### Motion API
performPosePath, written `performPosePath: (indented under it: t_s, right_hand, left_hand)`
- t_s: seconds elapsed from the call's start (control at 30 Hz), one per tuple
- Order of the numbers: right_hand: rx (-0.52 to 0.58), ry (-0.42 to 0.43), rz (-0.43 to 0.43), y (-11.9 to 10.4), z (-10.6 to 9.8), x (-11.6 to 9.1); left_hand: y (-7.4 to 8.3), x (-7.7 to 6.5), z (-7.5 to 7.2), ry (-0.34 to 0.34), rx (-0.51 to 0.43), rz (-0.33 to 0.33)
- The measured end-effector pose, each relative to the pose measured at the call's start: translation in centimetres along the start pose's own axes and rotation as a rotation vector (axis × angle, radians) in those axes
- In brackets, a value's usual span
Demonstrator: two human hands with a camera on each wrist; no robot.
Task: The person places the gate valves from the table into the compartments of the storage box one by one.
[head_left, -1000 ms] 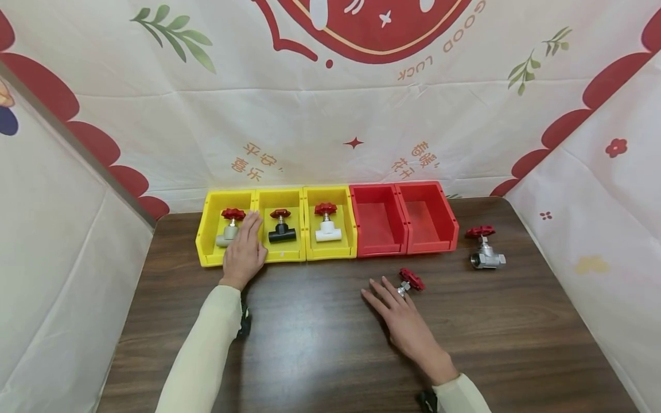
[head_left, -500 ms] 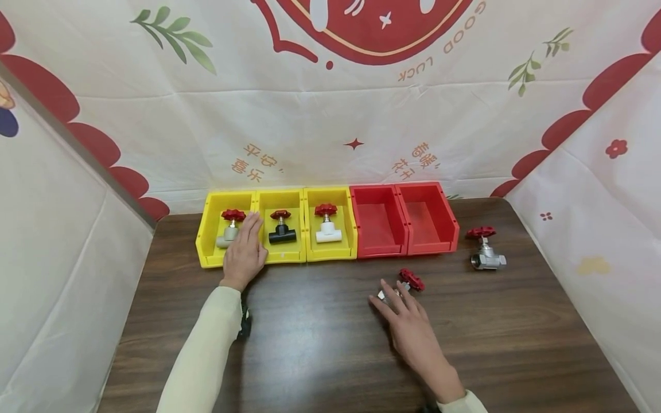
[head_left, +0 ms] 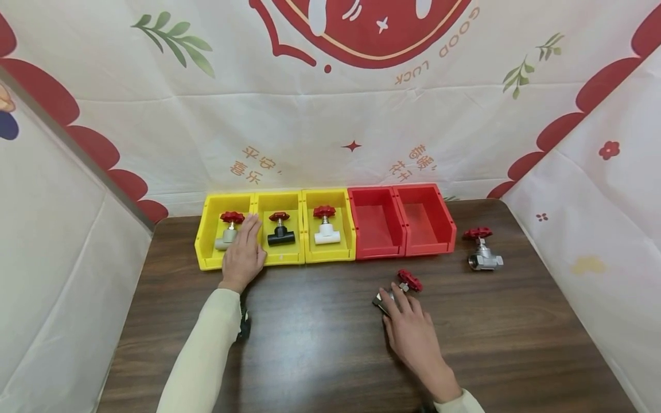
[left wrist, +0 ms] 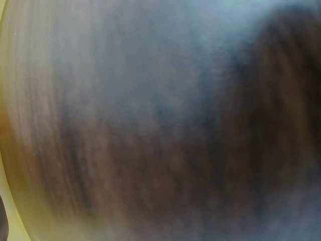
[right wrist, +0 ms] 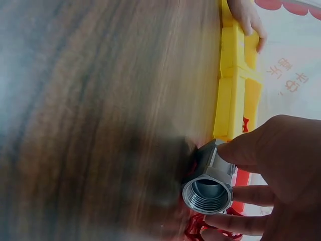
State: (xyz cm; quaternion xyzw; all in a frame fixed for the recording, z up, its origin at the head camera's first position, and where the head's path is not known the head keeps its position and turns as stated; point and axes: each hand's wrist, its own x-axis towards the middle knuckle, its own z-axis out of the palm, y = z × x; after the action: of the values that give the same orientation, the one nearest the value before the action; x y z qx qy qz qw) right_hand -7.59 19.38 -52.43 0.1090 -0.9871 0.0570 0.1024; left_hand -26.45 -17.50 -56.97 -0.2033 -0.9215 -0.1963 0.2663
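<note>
My right hand (head_left: 415, 338) grips the silver body of a gate valve (head_left: 382, 302) with a red handwheel, low over the table in front of the red bins. In the right wrist view the threaded end of the valve (right wrist: 205, 193) faces the camera, thumb on one side and fingers on the other. My left hand (head_left: 242, 255) rests with straight fingers on the divider between the two left yellow bins (head_left: 205, 261). Beside it lie a grey valve (head_left: 227, 238) in the left bin and a black valve (head_left: 281, 237) in the middle one.
The third yellow bin holds a white valve (head_left: 327, 233). Two red bins (head_left: 379, 254) adjoin it on the right, with nothing visible inside. Another metal valve (head_left: 484, 261) stands at the right of the wooden table (head_left: 310, 344). A printed cloth (head_left: 289, 115) hangs behind.
My right hand has shifted slightly right, and its fingers have closed around the valve body, whose left end now shows. My left hand stays in place on the bins.
</note>
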Motion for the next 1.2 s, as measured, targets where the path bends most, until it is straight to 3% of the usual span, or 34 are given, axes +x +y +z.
performPosePath:
  t_s: [0.13,0.37,1.2]
  right_hand:
    - [0.011,-0.016,0.013,0.0,0.3,0.5]
    - [0.027,0.031,-0.018,0.0,0.7,1.4]
    - [0.088,-0.004,0.043,0.2,1.4,2.1]
  left_hand:
    - [0.0,0.0,0.1,-0.009,0.000,0.001]
    - [0.1,0.0,0.1,-0.013,0.003,-0.001]
    - [0.0,0.0,0.0,0.008,-0.005,0.008]
